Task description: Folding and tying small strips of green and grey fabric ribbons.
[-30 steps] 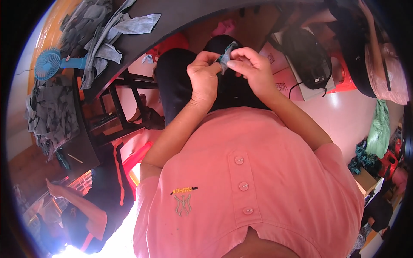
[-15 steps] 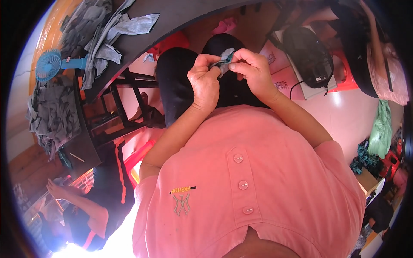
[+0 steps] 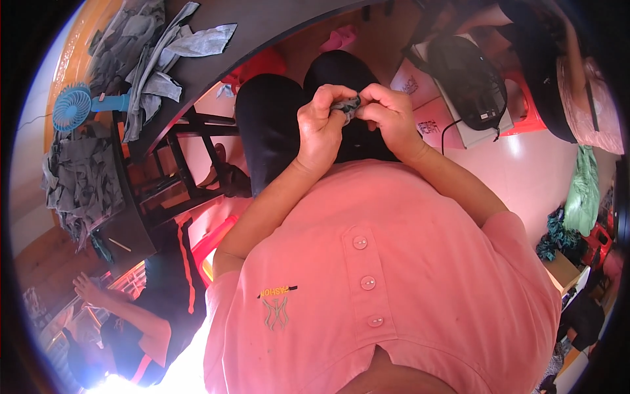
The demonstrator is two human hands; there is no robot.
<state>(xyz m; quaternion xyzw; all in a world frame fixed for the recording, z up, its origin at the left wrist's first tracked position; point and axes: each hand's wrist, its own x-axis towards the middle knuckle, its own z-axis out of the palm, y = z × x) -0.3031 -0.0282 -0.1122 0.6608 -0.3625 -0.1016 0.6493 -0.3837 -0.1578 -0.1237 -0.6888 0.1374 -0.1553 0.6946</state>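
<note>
Above my lap, both hands pinch a small bunched piece of grey fabric (image 3: 346, 107). My left hand (image 3: 320, 128) is closed on its left end, thumb and forefinger pressed together. From the other side my right hand (image 3: 392, 121) grips the right end, with the fingers curled in. The fabric looks twisted or folded, with a darker part near the right fingertips; its full shape is hidden by my fingers. Beneath the hands are my dark trouser legs (image 3: 269, 125).
Grey fabric strips (image 3: 197, 43) lie on the dark table (image 3: 275, 26) at the far left, beside a blue handheld fan (image 3: 73, 107). A black backpack (image 3: 467, 82) rests on boxes at right. One person (image 3: 141, 328) works at lower left; another (image 3: 577, 98) is at far right.
My hands have drawn closer together, and the fabric is more bunched between them. The left hand has shifted slightly right. The person at lower left has moved an arm.
</note>
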